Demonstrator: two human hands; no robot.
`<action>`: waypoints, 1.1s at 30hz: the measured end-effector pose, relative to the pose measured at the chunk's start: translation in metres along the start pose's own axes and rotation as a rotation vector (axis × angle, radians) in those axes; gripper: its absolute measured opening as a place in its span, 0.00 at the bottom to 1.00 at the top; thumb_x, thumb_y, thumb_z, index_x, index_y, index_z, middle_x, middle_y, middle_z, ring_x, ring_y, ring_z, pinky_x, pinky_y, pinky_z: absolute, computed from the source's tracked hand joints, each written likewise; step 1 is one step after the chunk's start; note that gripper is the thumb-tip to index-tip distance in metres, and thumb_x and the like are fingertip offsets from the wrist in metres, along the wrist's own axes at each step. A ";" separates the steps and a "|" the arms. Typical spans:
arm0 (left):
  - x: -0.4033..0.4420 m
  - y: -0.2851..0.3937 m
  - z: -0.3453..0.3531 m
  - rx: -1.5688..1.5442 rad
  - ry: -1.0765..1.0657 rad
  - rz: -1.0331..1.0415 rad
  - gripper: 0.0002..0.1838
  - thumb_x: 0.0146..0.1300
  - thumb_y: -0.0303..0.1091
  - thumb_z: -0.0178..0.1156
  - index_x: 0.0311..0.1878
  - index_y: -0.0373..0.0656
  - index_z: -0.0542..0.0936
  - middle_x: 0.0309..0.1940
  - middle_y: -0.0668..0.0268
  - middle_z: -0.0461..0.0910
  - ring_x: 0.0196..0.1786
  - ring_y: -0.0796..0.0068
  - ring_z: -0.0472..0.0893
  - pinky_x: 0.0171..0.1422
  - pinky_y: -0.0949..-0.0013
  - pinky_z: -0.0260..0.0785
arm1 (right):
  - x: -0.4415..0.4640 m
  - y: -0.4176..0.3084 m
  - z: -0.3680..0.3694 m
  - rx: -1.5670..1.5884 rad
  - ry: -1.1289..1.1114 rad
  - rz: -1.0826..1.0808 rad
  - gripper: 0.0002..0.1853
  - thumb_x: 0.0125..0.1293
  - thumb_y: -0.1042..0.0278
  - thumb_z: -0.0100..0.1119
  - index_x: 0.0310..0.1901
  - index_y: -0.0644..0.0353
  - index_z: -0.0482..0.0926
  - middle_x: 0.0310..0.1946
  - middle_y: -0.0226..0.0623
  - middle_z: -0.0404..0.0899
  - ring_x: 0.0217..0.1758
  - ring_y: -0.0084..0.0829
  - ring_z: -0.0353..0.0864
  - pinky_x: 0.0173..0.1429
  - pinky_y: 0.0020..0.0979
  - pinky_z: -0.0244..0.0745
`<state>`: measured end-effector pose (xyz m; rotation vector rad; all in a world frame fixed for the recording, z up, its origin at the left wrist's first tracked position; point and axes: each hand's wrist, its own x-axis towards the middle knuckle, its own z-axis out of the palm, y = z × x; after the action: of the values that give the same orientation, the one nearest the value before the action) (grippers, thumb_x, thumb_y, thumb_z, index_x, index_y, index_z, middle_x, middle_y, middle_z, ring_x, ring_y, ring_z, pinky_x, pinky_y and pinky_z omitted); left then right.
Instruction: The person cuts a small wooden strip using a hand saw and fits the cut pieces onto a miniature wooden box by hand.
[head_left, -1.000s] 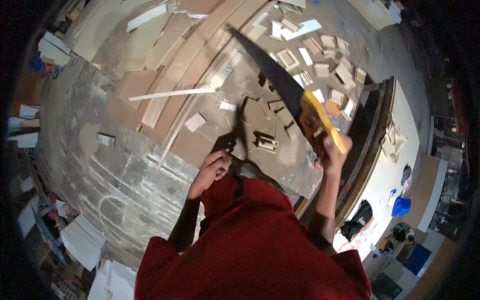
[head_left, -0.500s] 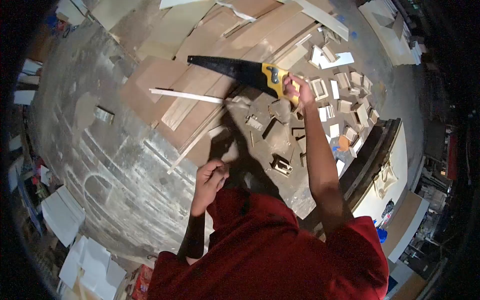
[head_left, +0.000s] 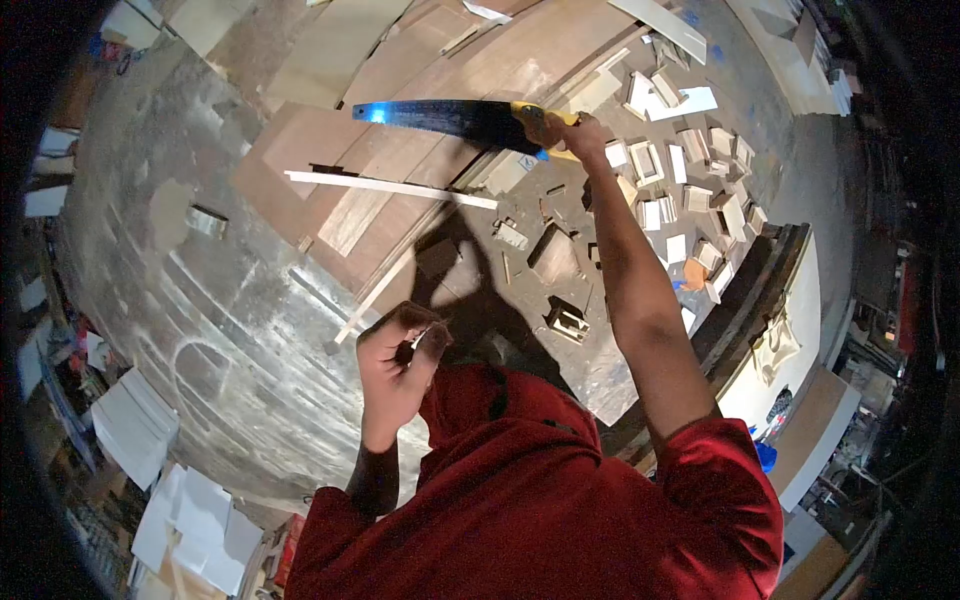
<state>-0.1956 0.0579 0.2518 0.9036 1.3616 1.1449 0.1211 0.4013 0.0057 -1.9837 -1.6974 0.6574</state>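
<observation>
My right hand (head_left: 587,138) is wrapped round the yellow handle of a handsaw (head_left: 445,118), held out over the boards. The dark blade points left, teeth downward in the picture, with a bright glint near its tip. My left hand (head_left: 398,360) is close to my body, its fingers curled toward the thumb. A pale spot shows between them, but I cannot make out what it is. Between the hands, a thin white strip (head_left: 390,188) lies across the brown boards (head_left: 290,150), below the saw in view.
Several small wooden frames and blocks (head_left: 697,198) are scattered on the floor to the right. A pale-topped bench (head_left: 790,310) with a dark edge stands at the right. White panels (head_left: 135,430) lie at the lower left. A small block (head_left: 208,222) sits on the concrete.
My right hand has moved up and slightly left with the handsaw, whose blade now lies more level and catches light. My left hand has shifted left, its fingers more loosely curled.
</observation>
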 end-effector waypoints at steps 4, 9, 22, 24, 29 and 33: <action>-0.006 0.015 0.006 0.162 0.030 0.038 0.04 0.66 0.23 0.64 0.42 0.34 0.84 0.30 0.67 0.82 0.32 0.81 0.79 0.38 0.76 0.69 | -0.003 -0.020 -0.003 -0.008 -0.263 0.104 0.37 0.57 0.39 0.73 0.48 0.73 0.80 0.27 0.40 0.87 0.30 0.31 0.87 0.38 0.32 0.81; -0.014 0.028 0.016 0.093 0.026 0.062 0.08 0.61 0.18 0.63 0.44 0.34 0.85 0.29 0.67 0.80 0.30 0.83 0.79 0.33 0.78 0.68 | -0.064 -0.049 -0.026 0.451 -0.034 -0.325 0.14 0.72 0.65 0.60 0.48 0.71 0.81 0.34 0.36 0.86 0.35 0.27 0.85 0.41 0.27 0.81; -0.058 0.034 0.122 0.184 -0.088 0.332 0.17 0.55 0.13 0.66 0.49 0.35 0.87 0.27 0.68 0.80 0.30 0.86 0.73 0.34 0.79 0.65 | -0.357 -0.123 -0.217 0.522 0.046 -0.572 0.14 0.54 0.77 0.76 0.44 0.58 0.90 0.40 0.40 0.88 0.43 0.34 0.88 0.47 0.31 0.82; -0.074 0.027 0.148 0.171 -0.109 0.319 0.16 0.57 0.14 0.67 0.49 0.35 0.87 0.27 0.68 0.80 0.30 0.86 0.73 0.35 0.79 0.66 | -0.372 -0.104 -0.238 0.566 0.075 -0.551 0.14 0.56 0.77 0.74 0.45 0.59 0.89 0.40 0.41 0.87 0.43 0.34 0.87 0.48 0.30 0.81; -0.117 0.030 0.220 0.237 -0.222 0.413 0.12 0.62 0.17 0.68 0.48 0.35 0.88 0.28 0.68 0.81 0.27 0.87 0.74 0.32 0.78 0.67 | -0.421 -0.055 -0.299 0.562 0.077 -0.363 0.14 0.59 0.76 0.70 0.48 0.62 0.88 0.38 0.41 0.86 0.41 0.34 0.87 0.48 0.31 0.81; -0.158 0.024 0.269 0.189 -0.281 0.272 0.12 0.62 0.16 0.67 0.48 0.35 0.87 0.27 0.68 0.81 0.27 0.87 0.74 0.30 0.78 0.67 | -0.463 -0.021 -0.336 0.565 0.298 -0.289 0.14 0.57 0.79 0.71 0.46 0.63 0.87 0.40 0.43 0.86 0.40 0.37 0.88 0.46 0.31 0.83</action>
<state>0.0880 -0.0499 0.3297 1.3658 1.1517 1.0536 0.2512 -0.0631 0.3151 -1.3379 -1.3849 0.6143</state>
